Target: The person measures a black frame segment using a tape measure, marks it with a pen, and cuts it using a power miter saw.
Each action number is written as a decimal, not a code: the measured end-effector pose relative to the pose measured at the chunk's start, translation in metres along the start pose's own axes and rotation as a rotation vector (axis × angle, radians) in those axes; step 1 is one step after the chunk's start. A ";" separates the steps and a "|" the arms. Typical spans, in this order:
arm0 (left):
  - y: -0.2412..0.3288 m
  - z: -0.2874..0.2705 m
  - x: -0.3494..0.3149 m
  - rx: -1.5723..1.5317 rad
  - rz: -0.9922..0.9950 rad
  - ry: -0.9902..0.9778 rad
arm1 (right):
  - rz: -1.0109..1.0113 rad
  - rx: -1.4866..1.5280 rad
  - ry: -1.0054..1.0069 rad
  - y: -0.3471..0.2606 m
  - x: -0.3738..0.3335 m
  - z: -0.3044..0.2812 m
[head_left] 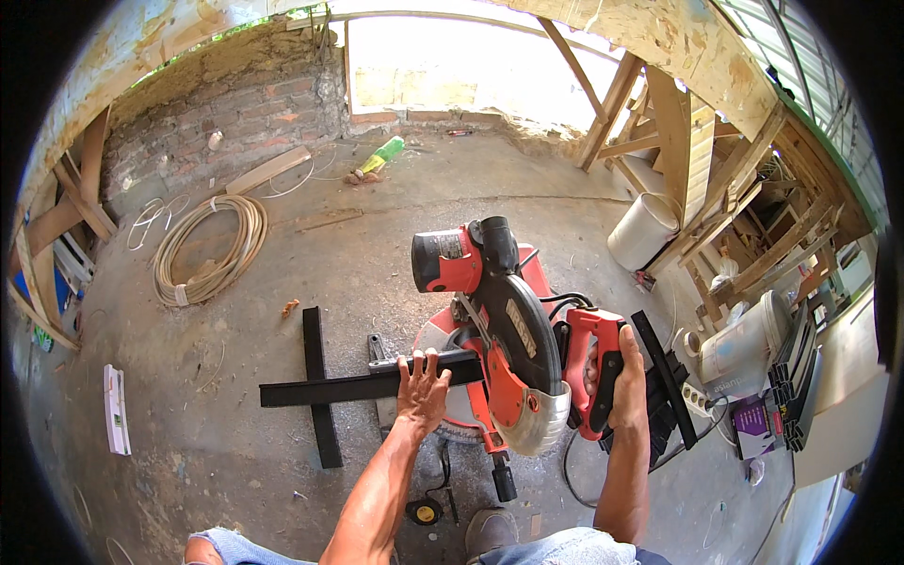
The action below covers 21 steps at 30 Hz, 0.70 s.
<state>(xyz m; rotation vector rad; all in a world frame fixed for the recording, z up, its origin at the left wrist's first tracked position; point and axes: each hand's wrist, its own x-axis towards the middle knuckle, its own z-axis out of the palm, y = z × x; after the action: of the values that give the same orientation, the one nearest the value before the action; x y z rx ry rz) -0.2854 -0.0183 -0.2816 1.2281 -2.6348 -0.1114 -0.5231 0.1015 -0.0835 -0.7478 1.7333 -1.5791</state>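
A red and black miter saw [516, 325] stands on the concrete floor in front of me. My left hand [423, 389] grips a long black bar [330, 389] lying across the saw's base, its fingers over the top of it. The bar's right end reaches close to the blade guard [532, 424]; whether the blade touches it is hidden. Wrapped round the saw's red D-shaped handle [584, 348] is my right hand [629, 381], with fingers showing through the loop. A second black bar [322, 433] lies crosswise under the first, left of the saw.
A tape measure [427, 511] lies by my shoe [491, 533]. To the left are a spirit level [117, 411] and a coiled hose [169, 256]. Buckets [643, 231], a power strip [695, 400], cables and more black bars [800, 377] crowd the right. A green bottle [388, 151] lies farther off.
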 end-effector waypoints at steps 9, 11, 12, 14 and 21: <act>0.000 0.003 0.000 0.004 0.006 0.024 | -0.022 -0.017 -0.020 0.002 -0.002 -0.002; 0.001 0.002 0.000 0.010 0.007 0.011 | -0.027 -0.024 -0.021 0.004 -0.001 -0.003; 0.000 0.003 0.000 0.011 0.007 0.010 | -0.026 -0.024 -0.020 0.005 -0.001 -0.003; 0.000 0.004 0.000 0.014 0.011 0.014 | -0.040 -0.025 -0.025 0.007 -0.001 -0.003; 0.000 0.003 0.000 0.015 0.009 0.015 | -0.040 -0.018 -0.016 0.004 -0.003 -0.001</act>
<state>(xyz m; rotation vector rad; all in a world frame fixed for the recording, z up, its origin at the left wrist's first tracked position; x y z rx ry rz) -0.2861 -0.0182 -0.2849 1.2164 -2.6325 -0.0808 -0.5216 0.1047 -0.0874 -0.8070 1.7330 -1.5820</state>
